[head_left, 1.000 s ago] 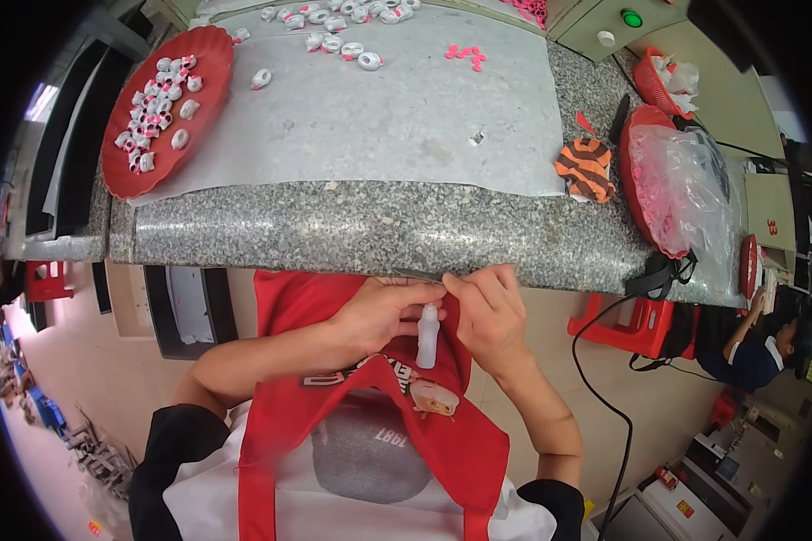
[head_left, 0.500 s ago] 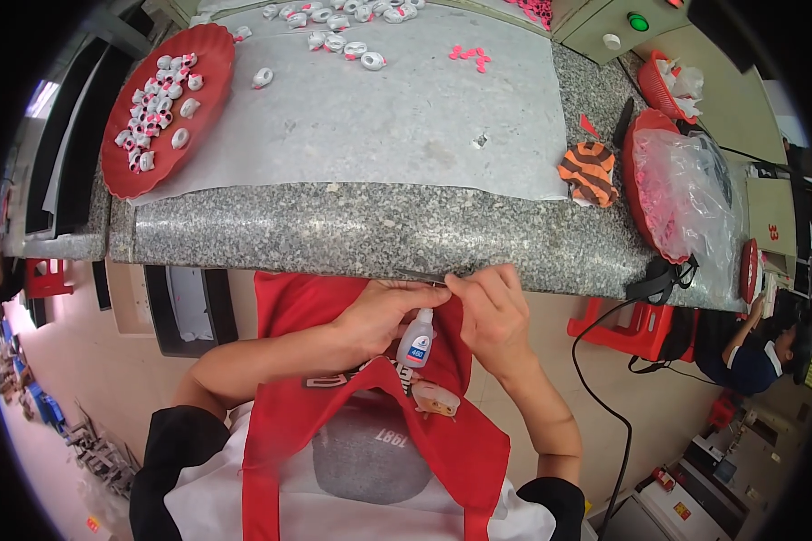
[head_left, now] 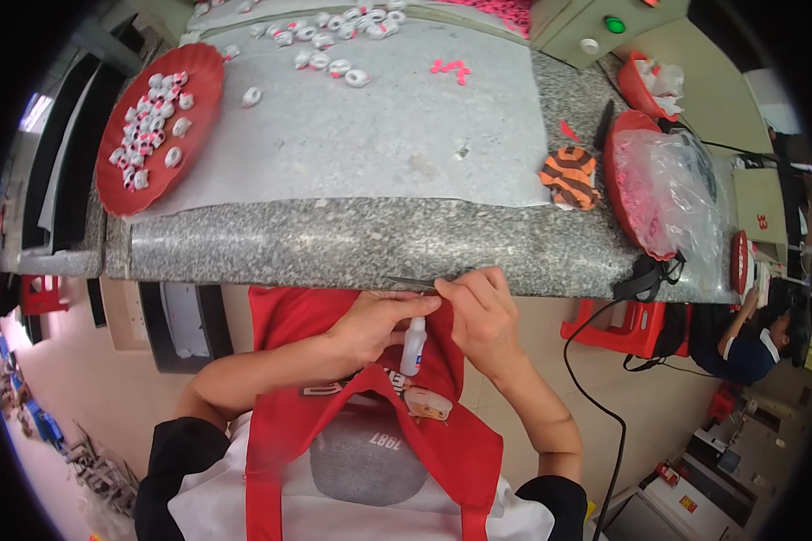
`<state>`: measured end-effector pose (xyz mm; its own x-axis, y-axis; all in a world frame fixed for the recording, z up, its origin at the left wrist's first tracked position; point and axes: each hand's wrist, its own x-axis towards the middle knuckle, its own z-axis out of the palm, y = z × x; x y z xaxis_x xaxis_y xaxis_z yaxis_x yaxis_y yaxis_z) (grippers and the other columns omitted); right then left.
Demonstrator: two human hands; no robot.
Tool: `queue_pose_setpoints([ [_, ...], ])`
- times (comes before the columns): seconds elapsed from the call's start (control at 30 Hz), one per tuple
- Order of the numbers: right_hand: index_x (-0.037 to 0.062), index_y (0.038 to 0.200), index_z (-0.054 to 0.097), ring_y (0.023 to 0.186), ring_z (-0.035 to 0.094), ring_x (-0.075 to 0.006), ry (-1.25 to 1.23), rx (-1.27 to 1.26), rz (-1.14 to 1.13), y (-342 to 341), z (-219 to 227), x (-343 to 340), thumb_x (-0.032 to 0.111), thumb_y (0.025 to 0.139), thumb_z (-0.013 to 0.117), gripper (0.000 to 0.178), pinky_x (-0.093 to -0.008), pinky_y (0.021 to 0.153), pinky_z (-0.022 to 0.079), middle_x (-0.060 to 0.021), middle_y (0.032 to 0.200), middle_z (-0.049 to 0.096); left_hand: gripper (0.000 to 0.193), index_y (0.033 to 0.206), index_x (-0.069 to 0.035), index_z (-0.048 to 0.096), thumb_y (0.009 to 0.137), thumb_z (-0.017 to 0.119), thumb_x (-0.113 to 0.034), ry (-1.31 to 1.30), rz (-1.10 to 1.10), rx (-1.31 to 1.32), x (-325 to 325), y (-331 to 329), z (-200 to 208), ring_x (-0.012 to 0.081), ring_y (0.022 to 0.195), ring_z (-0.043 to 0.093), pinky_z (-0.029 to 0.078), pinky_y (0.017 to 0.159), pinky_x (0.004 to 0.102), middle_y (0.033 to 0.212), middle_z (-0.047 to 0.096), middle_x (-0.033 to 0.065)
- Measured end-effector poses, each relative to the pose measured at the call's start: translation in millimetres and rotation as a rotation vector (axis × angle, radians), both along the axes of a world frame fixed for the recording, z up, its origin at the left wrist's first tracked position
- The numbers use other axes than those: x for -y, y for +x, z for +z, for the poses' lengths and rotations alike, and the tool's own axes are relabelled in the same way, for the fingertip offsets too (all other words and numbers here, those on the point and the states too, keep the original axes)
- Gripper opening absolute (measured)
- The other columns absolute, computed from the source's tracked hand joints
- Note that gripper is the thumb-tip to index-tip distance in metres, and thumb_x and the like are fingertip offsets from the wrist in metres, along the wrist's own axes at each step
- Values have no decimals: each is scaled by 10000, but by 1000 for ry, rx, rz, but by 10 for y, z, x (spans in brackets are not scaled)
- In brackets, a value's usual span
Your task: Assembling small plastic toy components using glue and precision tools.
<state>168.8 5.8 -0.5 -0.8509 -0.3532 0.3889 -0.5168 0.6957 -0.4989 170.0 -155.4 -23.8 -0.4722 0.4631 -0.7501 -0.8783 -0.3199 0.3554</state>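
My right hand [head_left: 481, 317] is closed on dark metal tweezers [head_left: 410, 282], whose thin points reach left over the table's front edge. Beside it, my left hand [head_left: 370, 323] has its thumb and forefinger pinched together, almost touching the right fingertips. A small white glue bottle [head_left: 413, 348] stands nozzle up, slightly tilted, at the left hand's curled fingers. Whether the pinch also holds some tiny piece cannot be seen. Farther off, small white ring-shaped pieces [head_left: 356, 78] with pink spots lie on the white sheet [head_left: 352, 144], near several flat pink bits [head_left: 450, 68].
A red scalloped plate [head_left: 203, 122] of white pieces sits at left. To the right are an orange-and-black striped cloth [head_left: 569, 178], a red tray [head_left: 624, 194] under clear plastic, and a red basket [head_left: 639, 88]. A black cable [head_left: 573, 361] hangs down. Another person [head_left: 747, 347] sits at far right.
The glue bottle has turned, so less of its blue label shows. Both hands stay together with the tweezers between them. The whole view has shifted slightly.
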Motion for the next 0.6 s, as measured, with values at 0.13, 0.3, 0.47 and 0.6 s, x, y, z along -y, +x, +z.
queue_pose_setpoints([
  [0.13,30,806,596,656,484,-249,32,-182,-213,-402,125,-138,-72,669,592,171,-322,548,402,-79,718,512,94,808,-60,554,820,604,-138,62,-127,0,153,20,21,124,689,562,492,652,300,770,584,39],
  [0.3,54,940,611,721,506,-235,331,-336,-559,-913,318,-483,67,739,621,202,-314,604,416,-82,818,541,74,857,-3,524,831,571,-53,73,-129,-626,51,-32,497,139,796,592,468,752,252,839,590,64],
  [0.47,40,1046,571,915,518,-175,-388,294,-80,-796,552,-56,78,679,679,384,-294,725,434,-79,1005,559,57,826,-10,538,803,588,-25,-269,237,-1155,249,-596,707,110,823,531,438,749,249,1005,510,96],
  [0.6,9,1138,485,858,526,-115,-554,720,121,-934,672,474,50,768,586,386,-245,679,453,-74,1011,561,54,824,-5,551,800,589,-35,-270,353,-1233,297,-1121,806,102,853,508,424,774,258,1012,500,91],
])
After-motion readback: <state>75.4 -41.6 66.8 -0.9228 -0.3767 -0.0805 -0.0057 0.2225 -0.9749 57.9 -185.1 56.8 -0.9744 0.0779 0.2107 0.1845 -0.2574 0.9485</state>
